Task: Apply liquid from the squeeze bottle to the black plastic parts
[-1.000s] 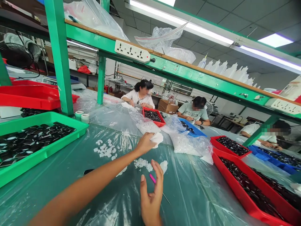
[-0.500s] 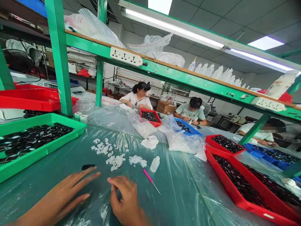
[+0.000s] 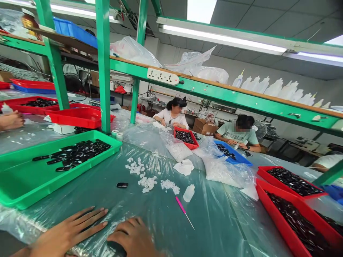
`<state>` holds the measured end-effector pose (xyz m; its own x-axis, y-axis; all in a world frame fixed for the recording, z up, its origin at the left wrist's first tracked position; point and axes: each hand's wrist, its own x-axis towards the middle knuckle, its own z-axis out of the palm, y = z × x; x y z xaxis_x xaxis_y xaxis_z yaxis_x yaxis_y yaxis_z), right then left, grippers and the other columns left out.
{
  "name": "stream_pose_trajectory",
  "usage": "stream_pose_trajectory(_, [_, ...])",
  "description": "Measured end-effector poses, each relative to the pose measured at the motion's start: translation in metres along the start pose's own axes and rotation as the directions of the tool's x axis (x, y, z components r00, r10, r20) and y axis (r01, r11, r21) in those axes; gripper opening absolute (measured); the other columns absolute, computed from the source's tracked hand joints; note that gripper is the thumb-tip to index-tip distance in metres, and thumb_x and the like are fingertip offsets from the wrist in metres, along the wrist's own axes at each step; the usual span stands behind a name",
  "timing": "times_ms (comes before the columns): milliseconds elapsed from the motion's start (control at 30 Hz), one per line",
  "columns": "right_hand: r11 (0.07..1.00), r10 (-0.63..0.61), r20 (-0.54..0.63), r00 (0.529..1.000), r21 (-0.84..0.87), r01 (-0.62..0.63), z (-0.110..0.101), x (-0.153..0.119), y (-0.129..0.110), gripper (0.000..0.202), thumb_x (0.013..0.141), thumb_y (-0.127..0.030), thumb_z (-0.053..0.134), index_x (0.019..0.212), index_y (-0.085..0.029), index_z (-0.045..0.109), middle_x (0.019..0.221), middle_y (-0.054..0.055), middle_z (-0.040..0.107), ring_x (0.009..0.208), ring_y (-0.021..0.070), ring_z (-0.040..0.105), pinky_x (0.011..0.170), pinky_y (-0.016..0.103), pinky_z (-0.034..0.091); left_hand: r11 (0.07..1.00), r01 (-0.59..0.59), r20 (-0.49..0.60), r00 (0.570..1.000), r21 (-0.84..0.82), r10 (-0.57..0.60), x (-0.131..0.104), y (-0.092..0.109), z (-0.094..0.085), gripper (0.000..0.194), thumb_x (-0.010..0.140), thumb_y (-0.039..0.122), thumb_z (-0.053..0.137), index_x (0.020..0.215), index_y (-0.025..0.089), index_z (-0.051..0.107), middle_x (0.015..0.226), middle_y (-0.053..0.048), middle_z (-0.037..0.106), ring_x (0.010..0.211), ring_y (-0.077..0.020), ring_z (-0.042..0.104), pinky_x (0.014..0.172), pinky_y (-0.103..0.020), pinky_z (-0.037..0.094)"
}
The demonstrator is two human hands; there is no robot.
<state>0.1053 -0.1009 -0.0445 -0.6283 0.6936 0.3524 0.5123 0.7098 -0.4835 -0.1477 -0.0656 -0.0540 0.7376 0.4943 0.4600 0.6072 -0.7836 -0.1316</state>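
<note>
My left hand (image 3: 71, 230) lies palm down near the front edge of the table, fingers stretched out, with nothing seen in it. My right hand (image 3: 138, 237) is curled around a dark rounded piece (image 3: 117, 247), mostly hidden at the bottom edge of the view; its kind I cannot make out. Beyond my hands a small flat black piece (image 3: 122, 185) rests on the plastic-covered table (image 3: 166, 217). Further off lie small white parts (image 3: 147, 184), finer white bits (image 3: 170, 186), a white squeeze bottle (image 3: 189, 193) on its side and a pink-handled screwdriver (image 3: 180, 205).
A green tray (image 3: 61, 182) of black pieces stands at left. Red trays (image 3: 278, 217) hold more at right. Bags of white parts (image 3: 222, 171) lie further back. A green shelf frame (image 3: 103, 71) crosses above. Co-workers (image 3: 174, 116) sit opposite; another person's hand (image 3: 12, 120) shows at far left.
My view has swung left, so the table things sit further right in it. My right hand has come lower and closer, and a dark rounded piece now shows under it. My left hand stays spread.
</note>
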Motion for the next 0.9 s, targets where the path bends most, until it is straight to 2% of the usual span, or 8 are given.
stream_pose_trajectory(100, [0.999,-0.042,0.052,0.998,-0.027,0.043,-0.005,0.003,0.001,0.060,0.071,-0.070,0.049,0.118,-0.032,0.049,0.111,0.000,0.055,0.100,0.0179,0.051,0.090,0.032,0.036,0.991,-0.129,0.005,0.992,0.048,0.129,0.000,-0.006,-0.004,0.065,0.084,0.067,0.023,0.135,0.030,0.036,0.133,-0.003,0.048,0.118,-0.0218,0.048,0.106,-0.034,0.025])
stream_pose_trajectory(167, [0.997,-0.055,0.074,0.996,-0.047,0.058,-0.010,0.004,0.001,0.061,0.072,-0.070,0.049,0.120,-0.031,0.047,0.114,0.001,0.053,0.102,0.0182,0.050,0.092,0.033,0.035,0.985,-0.153,0.008,0.988,0.081,0.153,-0.002,-0.010,-0.005,0.061,0.086,0.062,0.027,0.136,0.028,0.035,0.133,-0.003,0.048,0.119,-0.0223,0.047,0.105,-0.034,0.027])
stream_pose_trajectory(267, [0.995,-0.060,0.086,0.994,-0.076,0.066,-0.012,0.005,-0.002,0.067,0.069,-0.070,0.052,0.122,-0.031,0.045,0.116,0.001,0.052,0.105,0.0185,0.049,0.099,0.037,0.030,0.974,-0.184,0.018,0.983,0.131,0.183,-0.005,-0.014,-0.004,0.043,0.093,0.026,0.036,0.137,0.029,0.033,0.132,0.001,0.050,0.119,-0.0181,0.047,0.104,-0.030,0.029])
stream_pose_trajectory(367, [0.983,-0.053,0.057,0.997,-0.173,0.062,-0.011,-0.003,-0.006,0.068,0.066,-0.071,0.053,0.120,-0.029,0.046,0.118,0.002,0.052,0.107,0.0204,0.048,0.104,0.045,0.022,0.957,-0.221,0.010,0.975,0.188,0.223,-0.008,-0.018,-0.001,0.052,0.090,0.005,0.034,0.136,0.029,0.034,0.133,0.002,0.049,0.120,-0.0154,0.046,0.105,-0.030,0.028])
stream_pose_trajectory(533, [0.875,-0.097,0.089,0.991,-0.467,0.127,-0.026,-0.064,-0.012,0.054,0.081,-0.056,0.049,0.127,-0.029,0.040,0.123,0.005,0.054,0.112,0.0216,0.047,0.105,0.047,0.022,0.920,-0.241,-0.031,0.964,0.309,0.263,-0.014,-0.022,0.009,0.051,0.089,0.002,0.034,0.134,0.026,0.039,0.132,-0.001,0.050,0.119,-0.0176,0.047,0.101,-0.031,0.034])
stream_pose_trajectory(600, [0.811,-0.071,0.180,0.981,-0.563,0.162,-0.038,-0.095,-0.013,0.049,0.086,-0.037,0.049,0.132,-0.028,0.036,0.126,0.006,0.054,0.115,0.0215,0.046,0.106,0.046,0.021,0.918,-0.234,-0.081,0.959,0.320,0.273,-0.016,-0.023,0.014,0.048,0.090,0.003,0.034,0.131,0.026,0.042,0.130,-0.001,0.052,0.118,-0.0180,0.049,0.099,-0.032,0.036])
stream_pose_trajectory(733, [0.848,0.134,0.246,0.960,-0.530,0.018,-0.056,-0.125,-0.021,0.071,0.072,-0.016,0.052,0.138,-0.024,0.028,0.139,0.008,0.039,0.124,0.0255,0.037,0.107,0.050,0.018,0.933,-0.173,-0.228,0.941,0.316,0.252,-0.017,-0.021,0.020,0.044,0.091,0.005,0.034,0.127,0.026,0.048,0.124,0.000,0.057,0.113,-0.0162,0.054,0.099,-0.030,0.038])
stream_pose_trajectory(900, [0.872,0.253,0.281,0.926,-0.481,-0.092,-0.056,-0.120,-0.028,0.086,0.058,-0.010,0.047,0.139,-0.024,0.026,0.145,0.006,0.029,0.129,0.0265,0.029,0.105,0.051,0.021,0.951,-0.129,-0.423,0.873,0.283,0.244,-0.013,-0.020,0.024,0.041,0.092,0.007,0.033,0.122,0.024,0.054,0.115,-0.001,0.063,0.106,-0.0145,0.059,0.097,-0.028,0.038])
